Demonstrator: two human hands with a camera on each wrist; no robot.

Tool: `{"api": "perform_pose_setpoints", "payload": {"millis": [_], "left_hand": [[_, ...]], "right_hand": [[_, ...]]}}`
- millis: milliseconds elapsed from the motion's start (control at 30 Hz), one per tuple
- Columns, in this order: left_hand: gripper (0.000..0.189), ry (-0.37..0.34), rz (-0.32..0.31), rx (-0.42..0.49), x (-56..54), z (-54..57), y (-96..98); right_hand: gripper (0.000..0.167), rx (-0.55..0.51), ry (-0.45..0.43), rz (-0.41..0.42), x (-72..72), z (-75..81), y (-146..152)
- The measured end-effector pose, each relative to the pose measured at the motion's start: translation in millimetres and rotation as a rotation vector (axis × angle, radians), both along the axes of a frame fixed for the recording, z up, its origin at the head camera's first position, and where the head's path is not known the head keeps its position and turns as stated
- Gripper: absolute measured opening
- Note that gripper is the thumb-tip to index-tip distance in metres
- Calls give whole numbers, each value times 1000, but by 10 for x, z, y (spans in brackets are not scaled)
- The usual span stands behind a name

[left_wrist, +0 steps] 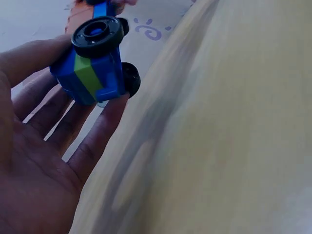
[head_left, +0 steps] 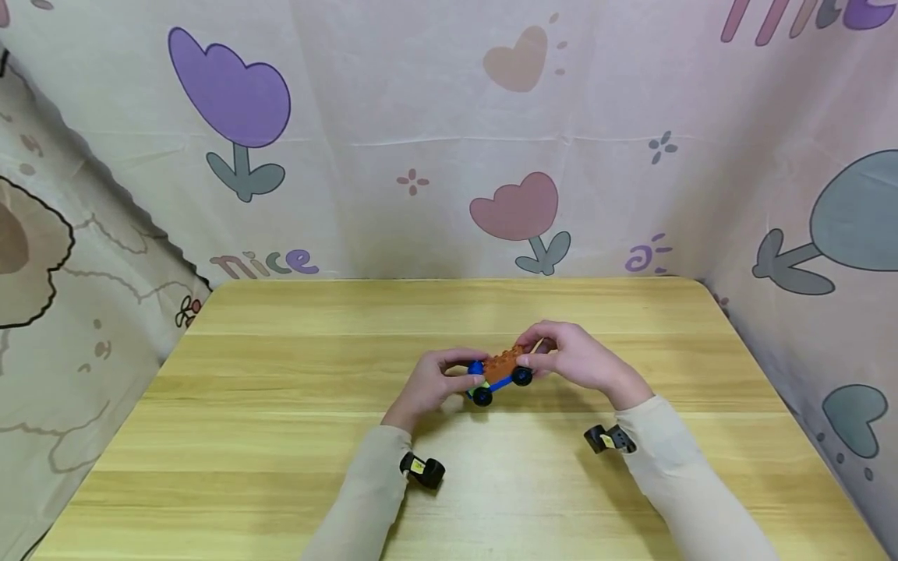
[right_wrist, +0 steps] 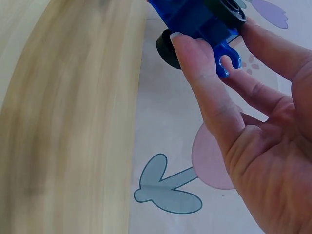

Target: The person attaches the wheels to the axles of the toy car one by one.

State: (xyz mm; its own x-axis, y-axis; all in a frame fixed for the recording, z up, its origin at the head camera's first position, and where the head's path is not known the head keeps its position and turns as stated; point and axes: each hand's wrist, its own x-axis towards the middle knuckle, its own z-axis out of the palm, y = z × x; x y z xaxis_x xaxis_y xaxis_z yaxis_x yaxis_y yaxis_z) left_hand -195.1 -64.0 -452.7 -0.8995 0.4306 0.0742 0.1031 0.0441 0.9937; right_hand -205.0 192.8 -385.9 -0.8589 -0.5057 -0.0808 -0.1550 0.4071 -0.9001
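Observation:
A small toy truck [head_left: 503, 368] of building blocks is held between both hands above the wooden table. It has an orange studded bed, a blue chassis and black wheels. My left hand [head_left: 433, 383] grips the front end, where the left wrist view shows a blue nose with a yellow-green stripe [left_wrist: 86, 74]. My right hand [head_left: 571, 357] pinches the rear end between thumb and fingers. A blue hook [right_wrist: 229, 58] sticks out there in the right wrist view, beside a black wheel [right_wrist: 168, 49].
The wooden table [head_left: 266, 436] spreads under both arms. A patterned cloth [head_left: 393, 101] hangs behind it and along both sides. Black wrist cameras are strapped at the left sleeve [head_left: 372, 475] and the right sleeve [head_left: 673, 452].

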Motion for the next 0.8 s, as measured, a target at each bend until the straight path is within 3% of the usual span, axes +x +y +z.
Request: {"api": "perform_pose_setpoints", "payload": {"millis": [233,333,467,600,800], "left_hand": [[36,10,142,36,-40,42,-41],[33,-13,216,115,-42,37,-65],[32,-35,290,187,-62,-1,-79],[32,-53,338,163,-69,19,-67],[31,-55,435,110,-122,55,-29]], "right_hand": [[28,-74,-4,-63,35,-62,3],[29,-95,4,-91,46,-70,-24],[28,-40,68,-123,48,-59,-55],[28,6,130,-146,25,-81,-73],[34,3,139,-211,-40,-121,-146]]}}
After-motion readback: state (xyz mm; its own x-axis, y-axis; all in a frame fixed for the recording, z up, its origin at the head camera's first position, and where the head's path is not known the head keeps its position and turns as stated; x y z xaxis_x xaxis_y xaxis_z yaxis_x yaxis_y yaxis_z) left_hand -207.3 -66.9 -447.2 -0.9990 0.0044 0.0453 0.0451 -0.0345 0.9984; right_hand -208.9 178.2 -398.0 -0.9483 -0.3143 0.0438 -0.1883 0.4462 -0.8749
